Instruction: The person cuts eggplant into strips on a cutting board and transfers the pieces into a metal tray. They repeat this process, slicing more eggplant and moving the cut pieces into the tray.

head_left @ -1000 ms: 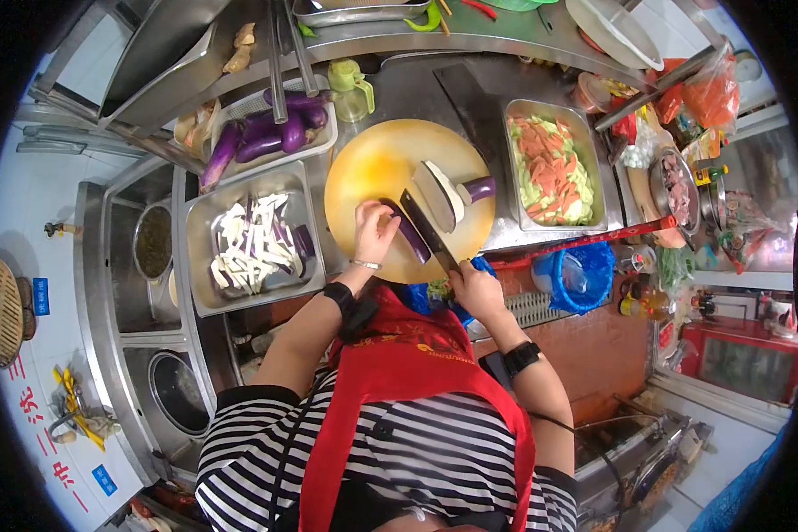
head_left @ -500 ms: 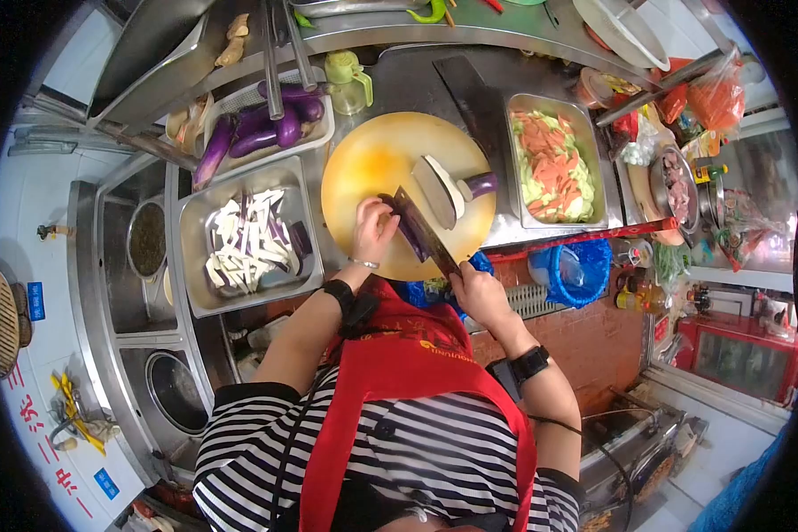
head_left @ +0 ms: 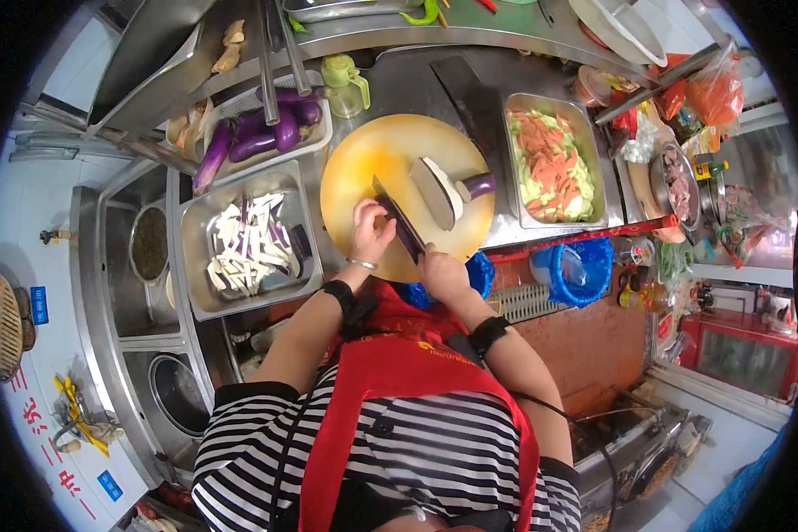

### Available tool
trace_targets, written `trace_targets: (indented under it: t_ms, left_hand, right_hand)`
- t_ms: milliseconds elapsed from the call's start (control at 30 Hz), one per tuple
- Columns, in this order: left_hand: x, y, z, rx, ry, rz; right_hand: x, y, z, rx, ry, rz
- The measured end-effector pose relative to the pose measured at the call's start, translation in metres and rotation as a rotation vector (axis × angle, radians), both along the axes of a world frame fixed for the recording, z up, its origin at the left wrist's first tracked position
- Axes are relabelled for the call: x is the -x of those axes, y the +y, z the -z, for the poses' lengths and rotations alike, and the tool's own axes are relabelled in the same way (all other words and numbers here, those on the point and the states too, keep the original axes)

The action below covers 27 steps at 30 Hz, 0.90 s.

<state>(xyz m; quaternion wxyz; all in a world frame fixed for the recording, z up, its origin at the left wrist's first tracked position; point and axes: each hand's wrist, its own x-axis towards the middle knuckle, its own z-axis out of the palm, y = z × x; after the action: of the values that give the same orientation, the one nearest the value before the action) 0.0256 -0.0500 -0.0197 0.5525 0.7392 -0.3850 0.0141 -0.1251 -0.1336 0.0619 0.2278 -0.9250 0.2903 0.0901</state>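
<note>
On the round yellow cutting board, my right hand is wrapped round the handle of a cleaver. The blade points up and left, seen nearly edge-on. Dark purple eggplant lies along the blade. My left hand has bent fingers at the blade's left side; what they press on is mostly hidden. Further right on the board rest a pale-faced eggplant slice and an eggplant end piece. A steel tray left of the board holds white, purple-edged eggplant strips.
Whole eggplants lie in a white basket behind the strips. Near them is a green-lidded jug. Right of the board, a steel tray holds orange and green slices. A blue-lined bin stands below the counter edge.
My right hand and the cleaver have moved left, closer to my left hand. The blade has turned more edge-on. The other pieces on the board look unmoved.
</note>
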Motion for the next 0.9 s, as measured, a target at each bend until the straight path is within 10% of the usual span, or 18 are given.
trace_targets:
  t_ms: [900]
  left_hand:
    - [0.012,0.036,-0.01,-0.231,-0.252,0.051]
  right_hand:
    - [0.01,-0.001,0.019,0.147,-0.058,-0.037]
